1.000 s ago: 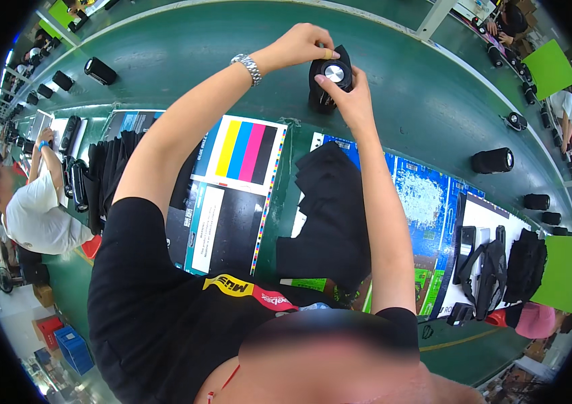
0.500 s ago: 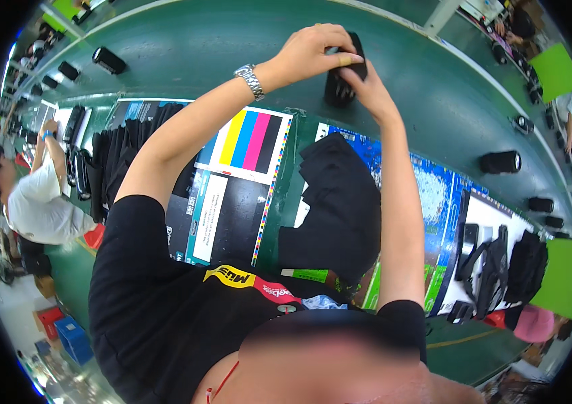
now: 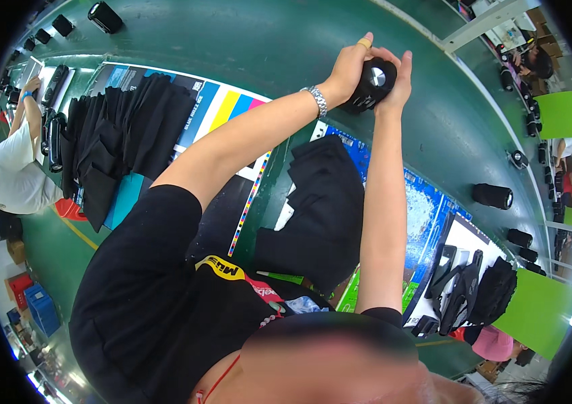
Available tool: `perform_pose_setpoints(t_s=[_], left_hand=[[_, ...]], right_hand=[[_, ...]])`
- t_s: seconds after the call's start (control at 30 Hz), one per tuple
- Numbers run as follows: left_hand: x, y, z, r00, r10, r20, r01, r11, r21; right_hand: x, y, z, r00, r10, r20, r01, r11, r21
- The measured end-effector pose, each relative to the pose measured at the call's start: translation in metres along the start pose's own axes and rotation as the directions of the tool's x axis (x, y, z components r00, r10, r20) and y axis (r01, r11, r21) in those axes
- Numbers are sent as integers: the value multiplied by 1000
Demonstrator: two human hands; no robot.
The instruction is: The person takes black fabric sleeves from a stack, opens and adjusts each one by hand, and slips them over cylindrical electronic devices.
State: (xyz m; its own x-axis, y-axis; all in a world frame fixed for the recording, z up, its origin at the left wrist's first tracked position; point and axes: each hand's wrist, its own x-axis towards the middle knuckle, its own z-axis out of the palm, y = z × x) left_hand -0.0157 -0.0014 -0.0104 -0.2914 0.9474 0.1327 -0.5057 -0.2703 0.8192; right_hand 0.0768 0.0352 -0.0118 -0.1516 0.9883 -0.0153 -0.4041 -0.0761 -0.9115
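Observation:
A black cylindrical speaker [image 3: 373, 79] with a round silver end is held between both hands over the green conveyor belt [image 3: 232, 34]. My left hand [image 3: 353, 64] wraps its left side, its fingers reaching toward the far side and partly hidden. Against the right side presses my right hand [image 3: 397, 84], with fingers pointing up and away. Between my forearms, on the table, lies a fanned stack of black cloth pieces [image 3: 323, 209].
More black cloth pieces [image 3: 124, 128] are piled at left. Other black speakers [image 3: 492, 195] stand along the belt on both sides. At right, black straps [image 3: 461, 283] lie on a white sheet, beside a green panel [image 3: 538, 306]. A person in white [image 3: 17, 168] works at far left.
Both hands have shifted right with the speaker and now clasp its sides. Its silver end has come into sight. The whole view has turned, showing more of the left cloth pile.

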Motion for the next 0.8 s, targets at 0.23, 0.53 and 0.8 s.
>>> perform_pose_setpoints(t_s=[0.23,0.53,0.8], left_hand=[[1,-43,-23,995,-53,-89,51,999,-17],[-34,-19,-20,979,96,-179,-13,909,416],[-187,102,-40,975,-98,199,-63,738,672]], right_hand=[[4,32,-19,981,110,-161,-77,976,204],[-11,5,-62,930,88,-356,-143,981,-130],[-143,-77,-103,969,-172,-178,91,917,-388]])
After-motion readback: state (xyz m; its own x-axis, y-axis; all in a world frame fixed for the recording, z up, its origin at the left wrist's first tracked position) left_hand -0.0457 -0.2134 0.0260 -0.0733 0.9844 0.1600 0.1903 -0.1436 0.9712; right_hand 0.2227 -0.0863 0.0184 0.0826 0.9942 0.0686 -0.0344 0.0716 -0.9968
